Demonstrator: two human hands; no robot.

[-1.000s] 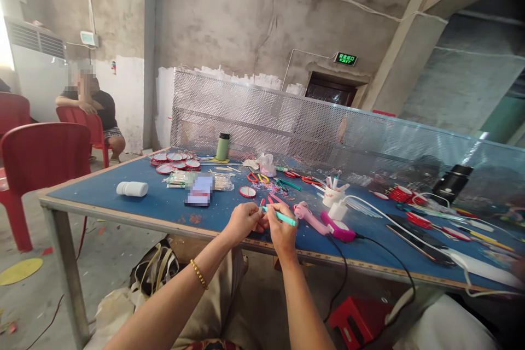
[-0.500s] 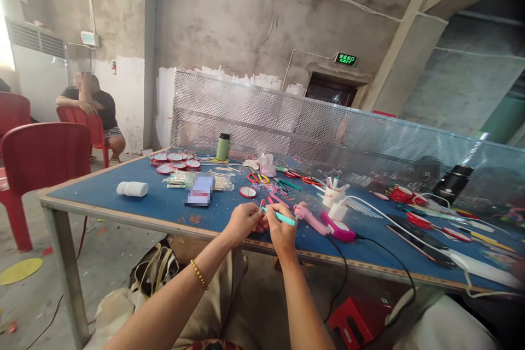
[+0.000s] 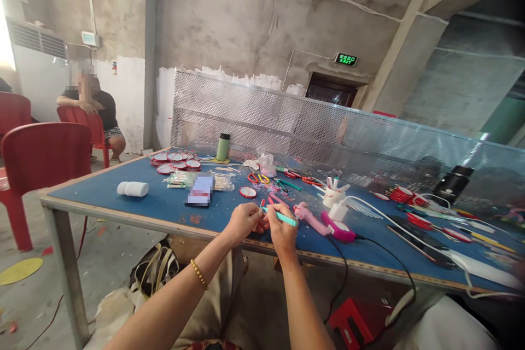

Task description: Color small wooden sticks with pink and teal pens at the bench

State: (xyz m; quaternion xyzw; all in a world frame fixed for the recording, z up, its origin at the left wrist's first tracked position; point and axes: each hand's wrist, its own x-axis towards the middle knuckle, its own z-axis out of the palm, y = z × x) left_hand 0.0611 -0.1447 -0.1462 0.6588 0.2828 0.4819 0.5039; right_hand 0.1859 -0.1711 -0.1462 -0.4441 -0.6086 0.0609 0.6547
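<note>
Turquoise pen [image 3: 287, 219] pinched in the curled right hand [image 3: 284, 234], beside a red piece [image 3: 262, 203] gripped in the closed left hand [image 3: 243, 222], both virtually unmoved from a second earlier.

Red piece [image 3: 262, 203], lower end out of sight behind hands [image 3: 244, 221].

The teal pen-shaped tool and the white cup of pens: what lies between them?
In the head view, an elongated pink device lies on the blue tabletop between the tool in the right hand and the cup.
</note>
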